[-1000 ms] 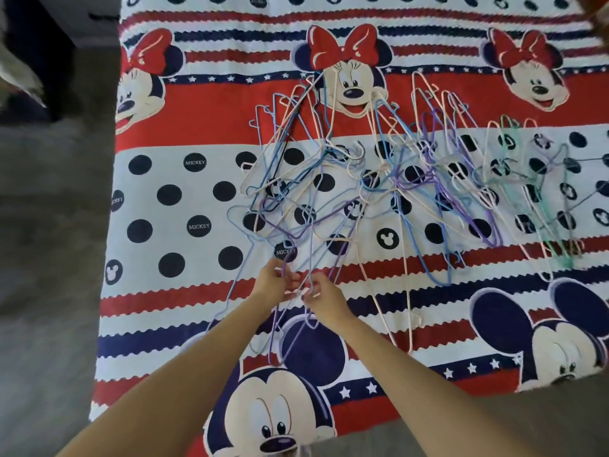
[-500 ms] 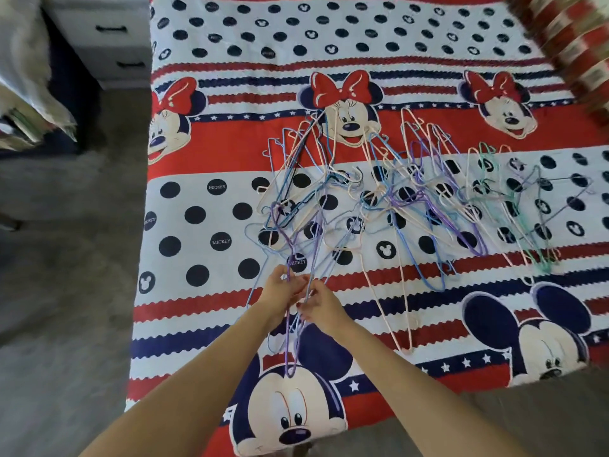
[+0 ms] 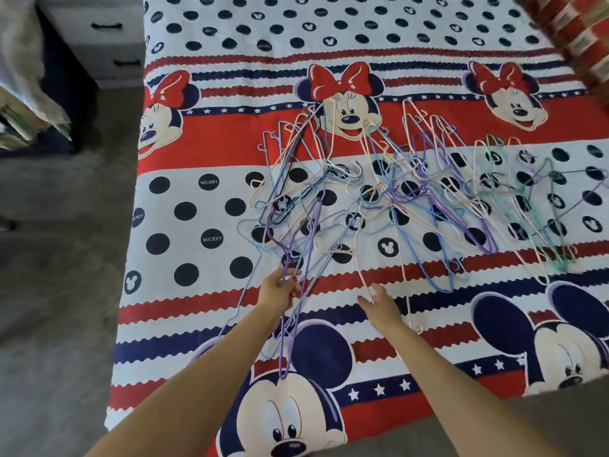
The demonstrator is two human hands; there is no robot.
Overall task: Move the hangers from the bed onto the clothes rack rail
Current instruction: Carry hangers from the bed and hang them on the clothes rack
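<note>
Thin pastel hangers point(image 3: 379, 199); seemingly tangled.

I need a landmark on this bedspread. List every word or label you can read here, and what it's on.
"MICKEY": white letters in a navy dot on the bedspread.
"MICKEY": a second navy dot lower down.
"MICKEY": a dot at the bedspread's left edge, skewed but legible.
Partly hidden lettering on the dot under the hangers; only "MICKE" shows.
Other dots farther up: too small to read.
</note>
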